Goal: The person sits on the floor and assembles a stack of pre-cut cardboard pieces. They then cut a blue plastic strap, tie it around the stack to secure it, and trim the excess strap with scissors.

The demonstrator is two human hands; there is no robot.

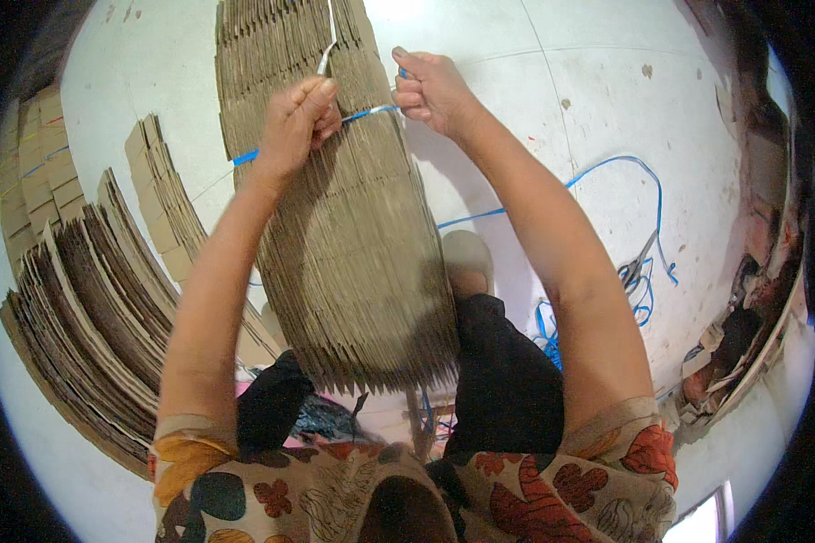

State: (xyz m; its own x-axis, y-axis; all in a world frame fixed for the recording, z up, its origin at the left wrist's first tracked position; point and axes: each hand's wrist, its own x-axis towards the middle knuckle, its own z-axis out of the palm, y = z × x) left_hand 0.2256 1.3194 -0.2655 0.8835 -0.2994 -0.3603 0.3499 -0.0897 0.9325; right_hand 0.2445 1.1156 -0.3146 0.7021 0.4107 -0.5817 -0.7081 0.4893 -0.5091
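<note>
Here a blue strap point(371, 113) is pinched taut by the left hand point(294, 127) and the right hand point(430, 86), binding the stack of flattened cardboard boxes point(353, 244).

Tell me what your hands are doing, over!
Left hand and right hand both grip blue strap across cardboard stack. Nothing blocking.

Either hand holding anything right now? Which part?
Both. The left hand and right hand each pinch the blue strap stretched across the upright stack of flattened cardboard, one on each side of the short taut span near the stack's top.
</note>
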